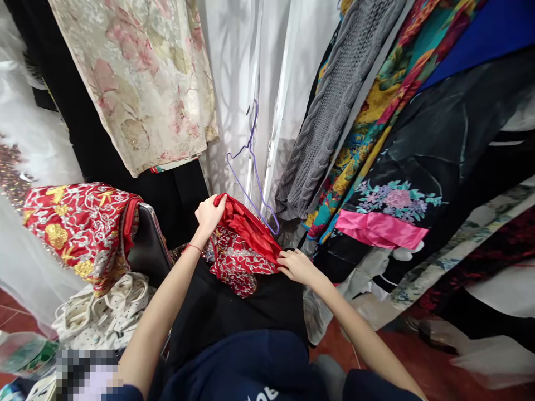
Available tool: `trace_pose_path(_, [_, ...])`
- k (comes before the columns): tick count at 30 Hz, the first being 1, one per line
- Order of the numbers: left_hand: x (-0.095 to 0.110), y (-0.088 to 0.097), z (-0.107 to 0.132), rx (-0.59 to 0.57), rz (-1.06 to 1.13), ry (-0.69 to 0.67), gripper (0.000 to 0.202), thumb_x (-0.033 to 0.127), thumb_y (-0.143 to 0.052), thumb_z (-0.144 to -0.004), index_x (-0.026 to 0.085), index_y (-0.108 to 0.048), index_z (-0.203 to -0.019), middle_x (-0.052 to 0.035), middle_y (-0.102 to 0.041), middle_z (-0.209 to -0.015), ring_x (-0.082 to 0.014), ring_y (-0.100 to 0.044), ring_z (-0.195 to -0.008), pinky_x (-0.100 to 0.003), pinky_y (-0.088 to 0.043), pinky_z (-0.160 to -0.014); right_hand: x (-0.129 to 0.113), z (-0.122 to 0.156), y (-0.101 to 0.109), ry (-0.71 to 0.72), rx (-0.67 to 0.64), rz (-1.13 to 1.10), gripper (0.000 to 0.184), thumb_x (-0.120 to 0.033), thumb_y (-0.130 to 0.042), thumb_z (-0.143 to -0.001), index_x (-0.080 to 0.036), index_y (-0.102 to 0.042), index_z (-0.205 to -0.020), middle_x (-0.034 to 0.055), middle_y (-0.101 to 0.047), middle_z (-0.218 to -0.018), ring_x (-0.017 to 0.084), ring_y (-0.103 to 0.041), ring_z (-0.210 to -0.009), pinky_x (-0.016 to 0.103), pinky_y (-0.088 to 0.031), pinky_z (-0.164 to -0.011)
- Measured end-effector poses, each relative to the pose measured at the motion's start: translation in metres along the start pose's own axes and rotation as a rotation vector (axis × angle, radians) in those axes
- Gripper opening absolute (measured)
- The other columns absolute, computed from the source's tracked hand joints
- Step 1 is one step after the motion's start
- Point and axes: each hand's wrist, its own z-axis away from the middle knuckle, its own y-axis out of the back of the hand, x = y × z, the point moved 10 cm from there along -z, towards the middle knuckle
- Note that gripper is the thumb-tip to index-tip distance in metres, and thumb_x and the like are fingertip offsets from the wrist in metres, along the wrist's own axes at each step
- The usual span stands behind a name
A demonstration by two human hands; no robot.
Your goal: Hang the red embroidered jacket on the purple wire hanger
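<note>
A red embroidered garment [240, 250] with silver and gold stitching and a plain red lining lies bunched over my lap, its lining edge stretched between both hands. At its upper left end, my left hand [210, 214] pinches the edge with closed fingers. My right hand [297, 266] grips the lower right end of the same edge. Just behind the garment, a purple hanger [253, 161] stands upright against white fabric, its lower corner close to the red lining. Whether the hanger touches the garment I cannot tell.
Another red embroidered garment [79, 228] drapes over a dark chair back [152, 245] at left, above a white spotted cloth [112, 312]. A floral cloth [146, 78] hangs at upper left. To the right hang a grey knit [334, 106] and a black embroidered garment [451, 145].
</note>
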Motion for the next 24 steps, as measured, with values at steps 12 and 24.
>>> trace_pose_path(12, [0.009, -0.067, -0.029, -0.091, 0.677, 0.004, 0.040, 0.051, -0.067, -0.078, 0.020, -0.047, -0.061, 0.0022, -0.047, -0.060, -0.0124, -0.044, -0.059, -0.026, -0.037, -0.059, 0.003, 0.056, 0.149, 0.171, 0.672, -0.205, 0.026, -0.019, -0.042, -0.101, -0.022, -0.063, -0.118, 0.0111, -0.072, -0.120, 0.024, -0.074, -0.102, 0.033, -0.059, -0.085])
trace_pose_path(24, [0.003, -0.073, -0.021, 0.119, 0.912, 0.031, 0.027, 0.041, -0.068, -0.078, 0.019, -0.054, -0.070, 0.0023, -0.051, -0.070, -0.0113, -0.045, -0.066, -0.024, -0.040, -0.068, 0.003, 0.076, 0.153, 0.266, 0.640, -0.378, 0.017, -0.017, -0.053, -0.097, -0.022, -0.067, -0.105, 0.0120, -0.070, -0.131, 0.023, -0.074, -0.107, 0.033, -0.060, -0.092])
